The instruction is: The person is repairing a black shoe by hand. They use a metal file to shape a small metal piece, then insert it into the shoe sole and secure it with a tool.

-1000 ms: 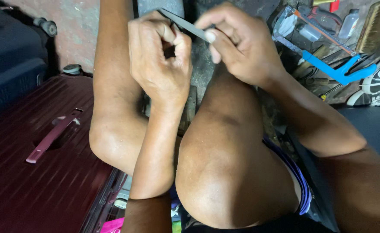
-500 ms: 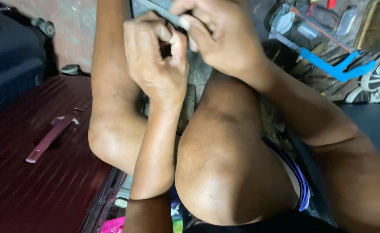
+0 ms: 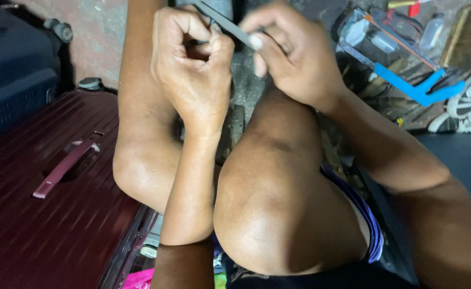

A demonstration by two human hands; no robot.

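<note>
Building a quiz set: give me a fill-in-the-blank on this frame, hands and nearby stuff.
1. The right hand pinches a thin grey ____ by its end.
2. The left hand is closed into a ____ against the same tool.
3. The suitcase left of the knees is dark ____.
4. The clamp-like piece at upper right is ____.

Missing words: tool; fist; red; blue

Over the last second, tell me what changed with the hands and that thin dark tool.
The right hand slid up along the thin dark tool half a second ago, covering most of it, then drew back, so the strip shows again, as it did a second ago. The left hand stayed fisted against it. Nothing was let go. The maroon suitcase and the blue tool kept their places.
</note>
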